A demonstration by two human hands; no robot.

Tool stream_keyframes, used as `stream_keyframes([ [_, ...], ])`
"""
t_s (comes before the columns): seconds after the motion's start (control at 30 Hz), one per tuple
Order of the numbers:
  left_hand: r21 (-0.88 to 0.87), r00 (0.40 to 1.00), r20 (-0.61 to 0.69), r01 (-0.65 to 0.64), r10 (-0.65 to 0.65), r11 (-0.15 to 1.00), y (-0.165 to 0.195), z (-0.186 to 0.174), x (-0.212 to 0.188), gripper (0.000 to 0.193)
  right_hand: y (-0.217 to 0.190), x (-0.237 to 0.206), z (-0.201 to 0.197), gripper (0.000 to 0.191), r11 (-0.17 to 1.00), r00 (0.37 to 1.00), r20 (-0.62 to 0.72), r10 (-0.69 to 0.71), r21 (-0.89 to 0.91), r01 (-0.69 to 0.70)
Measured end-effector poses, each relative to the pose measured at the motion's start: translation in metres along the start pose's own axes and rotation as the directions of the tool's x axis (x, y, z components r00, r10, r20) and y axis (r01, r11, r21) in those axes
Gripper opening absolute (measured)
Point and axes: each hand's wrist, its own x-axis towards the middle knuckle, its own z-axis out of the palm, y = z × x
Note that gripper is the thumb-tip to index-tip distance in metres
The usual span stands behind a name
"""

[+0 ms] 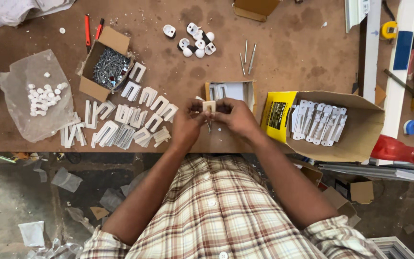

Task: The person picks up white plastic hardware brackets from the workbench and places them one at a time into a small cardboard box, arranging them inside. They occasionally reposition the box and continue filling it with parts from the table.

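Both my hands meet over the near edge of the brown worktable (pixel 283 52). My left hand (pixel 187 125) and my right hand (pixel 236 117) pinch a small cream plastic piece (pixel 209 106) between their fingertips; a thin screw seems to hang just below it. Right behind the hands stands a small open cardboard box (pixel 231 90) with white parts inside. To the left lies a spread of white plastic brackets (pixel 130 117).
An open carton of screws (pixel 109 64) sits back left, a clear bag of small white caps (pixel 41 96) further left. White round fittings (pixel 196 41) and loose long screws (pixel 247 57) lie behind. A larger box of white brackets (pixel 329 125) stands right. Tools and white rails line the right side.
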Motion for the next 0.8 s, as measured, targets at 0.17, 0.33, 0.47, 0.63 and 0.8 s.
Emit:
stream_keyframes([
  [0.17,0.138,0.996,-0.033,-0.073,0.079,0.988,-0.01,0.005,-0.003,0.035,0.023,0.01,-0.004,0.023,0.997,0.964,-0.26,0.062,-0.027,-0.072],
  [0.33,0.235,0.993,-0.093,-0.044,0.067,0.971,-0.022,-0.004,-0.006,0.036,0.052,0.046,-0.02,0.023,0.806,0.858,-0.407,-0.314,-0.592,0.014],
  [0.47,0.23,0.99,-0.122,-0.044,0.073,0.972,-0.028,-0.01,-0.009,0.035,0.059,0.073,-0.026,0.025,0.786,0.853,-0.448,-0.268,-0.614,-0.076],
  [0.63,0.252,0.984,-0.128,-0.087,0.122,0.964,-0.03,-0.019,-0.013,0.034,0.055,0.076,-0.027,0.024,0.796,0.855,-0.483,-0.188,-0.585,-0.155],
  [0.8,0.207,0.984,-0.173,-0.011,0.048,0.978,-0.036,-0.031,-0.016,0.033,0.049,0.075,-0.023,0.024,0.783,0.863,-0.472,-0.181,-0.6,-0.163],
])
